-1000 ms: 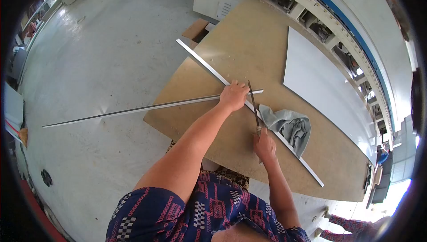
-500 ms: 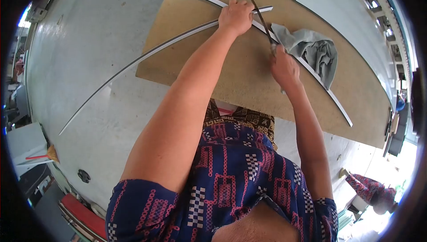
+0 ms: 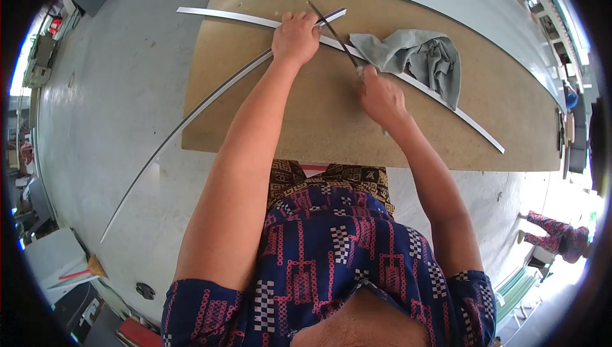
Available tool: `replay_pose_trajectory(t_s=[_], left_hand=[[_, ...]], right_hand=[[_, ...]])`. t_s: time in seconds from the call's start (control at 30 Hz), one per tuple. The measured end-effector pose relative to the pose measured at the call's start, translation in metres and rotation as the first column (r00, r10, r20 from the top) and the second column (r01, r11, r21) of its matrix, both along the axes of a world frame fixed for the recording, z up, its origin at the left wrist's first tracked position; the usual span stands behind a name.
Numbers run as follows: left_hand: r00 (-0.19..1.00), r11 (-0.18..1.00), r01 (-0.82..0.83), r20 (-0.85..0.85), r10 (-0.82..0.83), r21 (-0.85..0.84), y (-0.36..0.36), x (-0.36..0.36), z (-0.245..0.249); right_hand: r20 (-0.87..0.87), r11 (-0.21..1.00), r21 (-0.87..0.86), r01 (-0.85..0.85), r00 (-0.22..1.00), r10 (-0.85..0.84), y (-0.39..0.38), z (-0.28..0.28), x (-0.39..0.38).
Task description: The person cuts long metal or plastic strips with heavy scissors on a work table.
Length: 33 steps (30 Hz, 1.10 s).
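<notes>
While the brown tabletop (image 3: 331,117) lies under the crossing of two long strips (image 3: 335,15), the left hand (image 3: 296,38) is clamped on them there, and the right hand (image 3: 382,95) grips a thin blade (image 3: 335,35) across one strip's end. This seems a blade-working step; any stroke would call for firm holding and fingers kept away.

The cloth (image 3: 440,60) lies crumpled on the board (image 3: 344,111), draped against the long strip (image 3: 475,128). To the cloth's left, a slim dark blade (image 3: 335,33) is gripped by its handle in the right hand (image 3: 382,97). Farther left of the cloth, the crossing strip (image 3: 223,87) is pressed down over the long strip by the left hand (image 3: 296,38). Beyond the cloth, a pale sheet (image 3: 459,9) is laid flat.
</notes>
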<state>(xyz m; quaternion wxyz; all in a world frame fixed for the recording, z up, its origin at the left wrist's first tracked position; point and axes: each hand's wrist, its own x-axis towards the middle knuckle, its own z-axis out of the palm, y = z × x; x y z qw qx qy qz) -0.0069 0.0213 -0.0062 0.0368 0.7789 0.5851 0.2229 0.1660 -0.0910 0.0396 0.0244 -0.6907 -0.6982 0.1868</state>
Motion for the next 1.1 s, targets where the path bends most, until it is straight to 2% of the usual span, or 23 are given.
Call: replay_pose_trajectory(t_s=[0.1,0.27,0.4,0.47,0.67,0.77,0.87,1.0,1.1], left_hand=[[1.000,1.000,0.001,-0.019,-0.001,-0.030,0.000,0.001,0.003],[1.000,0.999,-0.002,-0.022,0.003,0.049,0.002,0.000,0.002],[1.000,0.999,0.012,-0.027,-0.011,0.049,0.001,0.000,0.002],[1.000,0.999,0.014,-0.020,-0.013,0.049,0.001,0.000,0.001],[0.999,0.998,0.029,0.015,-0.029,0.050,-0.001,0.003,0.004],[1.000,0.997,0.018,-0.013,-0.017,0.070,-0.002,0.005,0.005],[0.999,0.996,0.032,-0.037,-0.029,0.078,-0.001,0.004,0.002],[0.999,0.994,0.045,-0.035,-0.041,0.098,-0.001,0.002,0.002],[0.999,0.996,0.039,-0.027,-0.036,0.086,-0.003,0.005,0.005]], right_hand=[[0.004,0.999,-0.034,0.029,1.000,-0.028,-0.006,0.000,0.008],[-0.077,1.000,0.023,0.010,0.997,-0.008,0.031,-0.004,-0.014],[-0.107,0.995,0.095,0.030,0.994,-0.020,0.052,-0.014,-0.016],[-0.127,0.994,0.104,0.022,0.992,-0.009,0.038,-0.015,-0.013],[-0.051,0.999,-0.027,0.043,0.998,-0.044,-0.015,-0.004,0.012],[-0.122,0.998,-0.044,0.046,0.991,-0.051,0.006,-0.001,0.006],[-0.183,0.996,0.059,0.070,0.981,-0.058,0.043,-0.021,-0.016],[-0.274,0.988,0.085,0.132,0.956,-0.104,0.048,-0.018,-0.031],[-0.310,0.989,0.095,0.116,0.947,-0.081,0.050,-0.022,-0.022]])
